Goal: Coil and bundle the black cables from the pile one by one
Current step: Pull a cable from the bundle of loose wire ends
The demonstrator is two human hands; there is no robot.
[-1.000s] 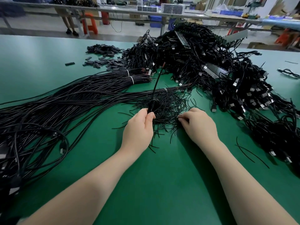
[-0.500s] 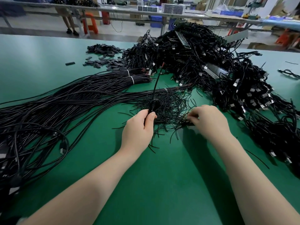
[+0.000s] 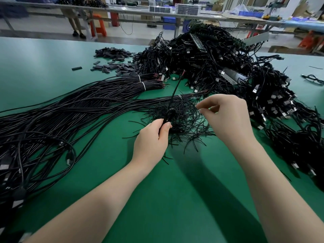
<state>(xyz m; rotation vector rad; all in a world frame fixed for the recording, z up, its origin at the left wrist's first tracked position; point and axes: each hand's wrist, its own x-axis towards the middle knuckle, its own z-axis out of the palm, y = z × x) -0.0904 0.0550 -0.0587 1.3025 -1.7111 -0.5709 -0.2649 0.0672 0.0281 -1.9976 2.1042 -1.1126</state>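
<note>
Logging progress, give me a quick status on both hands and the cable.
Left hand grips coiled cable, tail up. Right hand raised, pinching; tie not discernible. Loose ties beneath.

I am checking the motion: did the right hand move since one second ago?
Yes. The right hand lifted off the green table, up and rightward over the thin ties.

The table top (image 3: 52, 71) looks smooth, matt green; the cables (image 3: 70, 109) have glossy black plastic sheaths and metal plugs.
</note>
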